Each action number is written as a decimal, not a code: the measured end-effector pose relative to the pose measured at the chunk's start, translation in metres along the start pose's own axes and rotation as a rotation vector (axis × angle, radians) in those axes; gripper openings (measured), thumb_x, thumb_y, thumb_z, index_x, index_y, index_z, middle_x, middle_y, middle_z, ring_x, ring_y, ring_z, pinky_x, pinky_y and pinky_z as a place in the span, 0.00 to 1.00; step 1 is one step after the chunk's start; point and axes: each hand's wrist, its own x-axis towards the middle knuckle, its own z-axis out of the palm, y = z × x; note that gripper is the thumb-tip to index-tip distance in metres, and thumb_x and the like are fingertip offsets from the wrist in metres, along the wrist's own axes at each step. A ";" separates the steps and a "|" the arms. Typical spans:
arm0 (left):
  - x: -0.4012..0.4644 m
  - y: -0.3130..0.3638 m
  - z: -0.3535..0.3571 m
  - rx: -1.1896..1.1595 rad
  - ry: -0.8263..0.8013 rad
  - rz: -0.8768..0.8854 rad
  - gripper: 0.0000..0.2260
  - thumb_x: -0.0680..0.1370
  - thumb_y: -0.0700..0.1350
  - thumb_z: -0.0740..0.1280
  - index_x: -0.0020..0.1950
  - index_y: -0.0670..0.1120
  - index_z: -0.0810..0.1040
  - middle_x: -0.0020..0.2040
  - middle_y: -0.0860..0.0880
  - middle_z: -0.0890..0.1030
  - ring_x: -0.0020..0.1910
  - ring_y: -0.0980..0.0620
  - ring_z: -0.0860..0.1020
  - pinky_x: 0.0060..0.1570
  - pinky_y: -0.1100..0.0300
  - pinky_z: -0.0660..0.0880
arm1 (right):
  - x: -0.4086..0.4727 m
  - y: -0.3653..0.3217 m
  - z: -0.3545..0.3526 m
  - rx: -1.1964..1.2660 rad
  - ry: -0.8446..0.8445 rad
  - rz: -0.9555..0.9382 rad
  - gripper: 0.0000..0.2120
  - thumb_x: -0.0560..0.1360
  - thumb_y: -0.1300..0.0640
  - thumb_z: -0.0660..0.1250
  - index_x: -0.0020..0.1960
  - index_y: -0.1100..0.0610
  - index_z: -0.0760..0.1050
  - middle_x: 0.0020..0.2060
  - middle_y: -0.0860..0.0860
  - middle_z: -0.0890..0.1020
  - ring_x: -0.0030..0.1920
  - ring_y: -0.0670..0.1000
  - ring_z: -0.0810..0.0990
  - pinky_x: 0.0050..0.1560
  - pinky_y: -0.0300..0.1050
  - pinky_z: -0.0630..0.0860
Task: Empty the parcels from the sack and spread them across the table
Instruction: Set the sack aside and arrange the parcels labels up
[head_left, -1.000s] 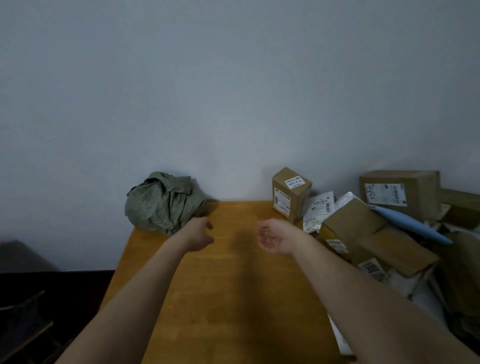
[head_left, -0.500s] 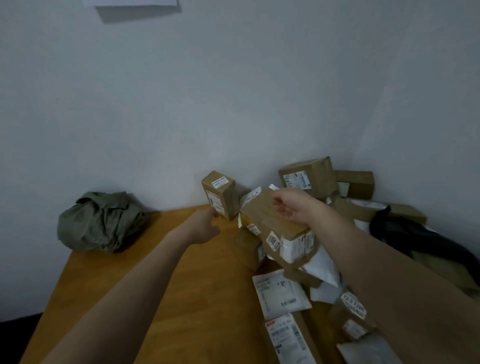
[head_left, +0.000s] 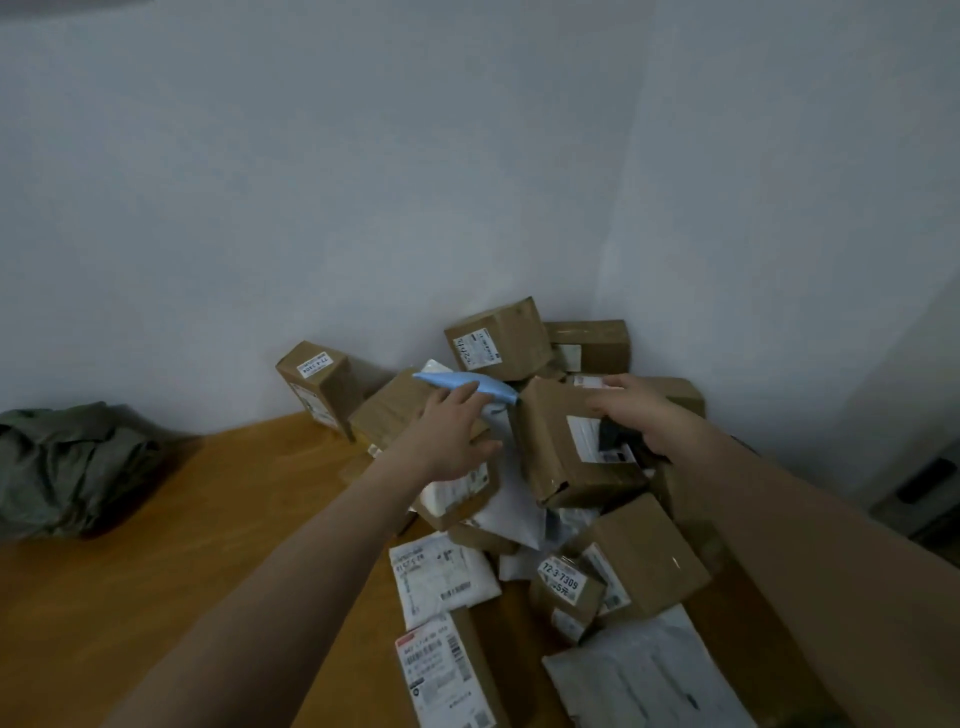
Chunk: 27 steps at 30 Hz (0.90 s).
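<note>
Currently the parcels (head_left: 519, 467) lie heaped at the far right of the table (head_left: 182, 571), against the corner; the sack (head_left: 67, 467) sits slack at far left. My left hand (head_left: 452, 441) lies flat, fingers extended, on the heap near a blue packet (head_left: 467, 385). My right hand (head_left: 634, 415) grasps a tilted box (head_left: 566, 447). Risk, as I judge it: pulling this box may unsettle neighbours, sending parcels off the near right edge.

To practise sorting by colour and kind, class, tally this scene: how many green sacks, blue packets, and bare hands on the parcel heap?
Green sack: 1
Blue packet: 1
Hands on the heap: 2, left hand and right hand
Total: 4
</note>
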 end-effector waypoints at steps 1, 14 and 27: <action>0.004 0.009 0.005 0.006 -0.022 0.017 0.29 0.78 0.57 0.64 0.77 0.53 0.58 0.79 0.49 0.53 0.77 0.42 0.51 0.74 0.43 0.55 | 0.001 0.007 -0.007 -0.020 0.002 0.014 0.32 0.73 0.51 0.69 0.75 0.50 0.62 0.69 0.53 0.68 0.64 0.57 0.71 0.62 0.48 0.72; 0.062 0.051 0.041 0.149 -0.121 0.211 0.32 0.77 0.56 0.64 0.78 0.57 0.52 0.79 0.54 0.45 0.77 0.41 0.44 0.72 0.33 0.46 | 0.018 0.056 -0.037 -0.611 0.092 0.027 0.38 0.72 0.42 0.68 0.76 0.40 0.53 0.76 0.51 0.48 0.74 0.64 0.49 0.73 0.62 0.55; 0.099 0.077 0.090 0.428 -0.131 0.099 0.31 0.77 0.65 0.55 0.78 0.59 0.51 0.79 0.52 0.43 0.77 0.39 0.38 0.65 0.27 0.33 | 0.074 0.065 -0.016 -0.502 -0.166 -0.276 0.15 0.78 0.61 0.63 0.63 0.52 0.75 0.62 0.52 0.76 0.59 0.51 0.76 0.54 0.42 0.76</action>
